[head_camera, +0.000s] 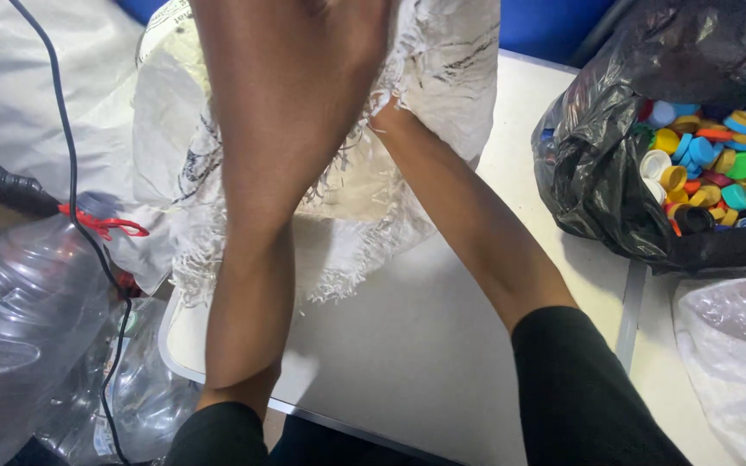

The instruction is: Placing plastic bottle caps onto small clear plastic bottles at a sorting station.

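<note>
A white woven sack (442,78) with frayed edges lies on a pale table (425,345) in front of me. My left hand (304,60) is raised close to the camera at the sack's mouth; its back faces me and its fingers run off the top edge. My right forearm (468,224) reaches into the sack's opening, and the hand itself is hidden inside the fabric. Both arms wear black sleeves pushed up.
At the right, an open black plastic bag (597,173) holds several coloured bottle caps (718,164). A clear bag (736,345) sits below it. Large clear plastic bottles (28,311) and a black cable (71,173) are at the left, beside the table's rounded corner.
</note>
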